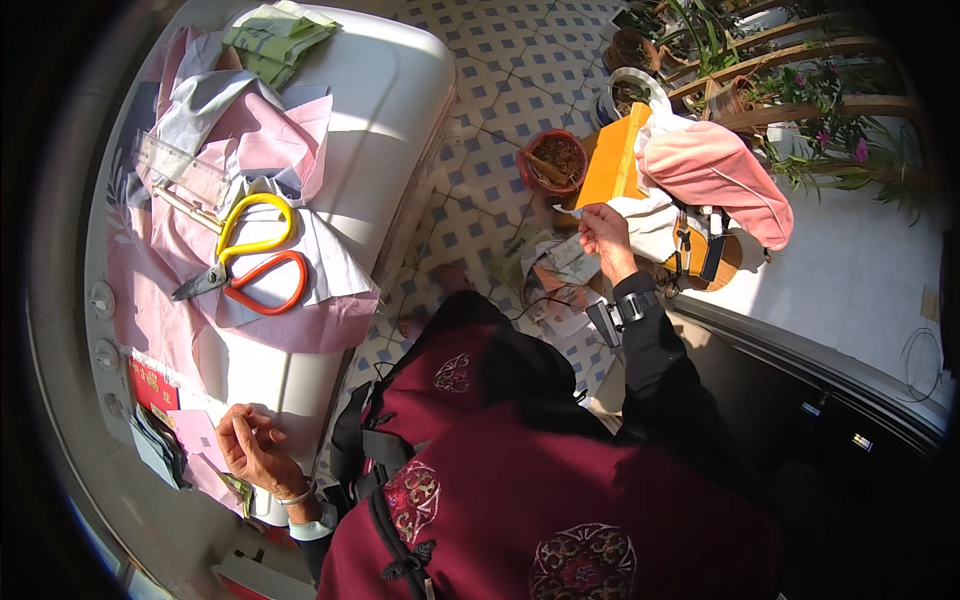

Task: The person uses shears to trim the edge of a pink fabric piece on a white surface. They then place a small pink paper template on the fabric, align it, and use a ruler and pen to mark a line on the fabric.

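Note:
My right hand (604,234) is raised over a heap of fabric scraps (562,281) on the floor and pinches a small pale scrap (568,212) between thumb and fingers. My left hand (253,450), its fingers curled, is at the near end of a white washing machine top (375,90), beside pink paper or cloth pieces (196,439); whether it holds anything is hidden. Further along that top lie scissors with one yellow and one red handle (259,255), on pink and pale grey cloth (225,135). A clear ruler (184,169) rests on the cloth as well.
Green folded cloth (279,41) lies at the machine's far end. On the right are a yellow-orange wooden board or box (611,161), a pink cloth bundle (712,169) and a white ledge (840,277). A red plant pot (553,161) stands on the tiled floor, with more potted plants behind.

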### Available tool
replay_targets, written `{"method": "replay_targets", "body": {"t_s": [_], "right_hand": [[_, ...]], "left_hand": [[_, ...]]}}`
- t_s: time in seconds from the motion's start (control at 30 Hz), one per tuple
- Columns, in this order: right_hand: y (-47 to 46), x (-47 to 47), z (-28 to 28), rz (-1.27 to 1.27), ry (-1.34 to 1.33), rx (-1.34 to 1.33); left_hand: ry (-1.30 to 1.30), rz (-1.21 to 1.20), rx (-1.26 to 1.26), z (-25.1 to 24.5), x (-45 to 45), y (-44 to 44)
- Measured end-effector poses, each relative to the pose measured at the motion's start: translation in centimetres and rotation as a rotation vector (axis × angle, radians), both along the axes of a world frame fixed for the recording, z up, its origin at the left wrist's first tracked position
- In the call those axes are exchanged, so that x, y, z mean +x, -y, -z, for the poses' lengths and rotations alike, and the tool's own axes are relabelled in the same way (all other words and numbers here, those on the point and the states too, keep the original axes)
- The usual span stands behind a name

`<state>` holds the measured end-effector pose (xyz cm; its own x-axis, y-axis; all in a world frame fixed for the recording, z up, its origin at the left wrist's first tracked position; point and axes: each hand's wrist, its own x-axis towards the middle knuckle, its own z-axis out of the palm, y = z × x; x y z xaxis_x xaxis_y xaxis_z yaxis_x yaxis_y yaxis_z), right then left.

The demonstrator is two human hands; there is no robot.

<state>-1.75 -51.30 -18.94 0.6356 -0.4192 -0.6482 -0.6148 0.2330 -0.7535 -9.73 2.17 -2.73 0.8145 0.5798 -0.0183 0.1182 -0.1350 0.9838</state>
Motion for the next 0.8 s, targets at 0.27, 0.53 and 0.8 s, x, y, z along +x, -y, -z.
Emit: {"method": "replay_targets", "body": {"t_s": [0.27,0.53,0.8], "right_hand": [[2.0,-1.2,1.7,0.051,-0.055,-0.009],[2.6,-2.2,3.8,0.019,-0.055,-0.025],[4.4,-1.0,5.5,0.122,-0.061,-0.077]], "left_hand": [[-0.048,-0.020,0.043,-0.2,0.1,0.1],[-0.068,-0.044,0.054,-0.1,0.5,0.4],[-0.032,-0.066,0.020,-0.7,0.5,1.1]]}}
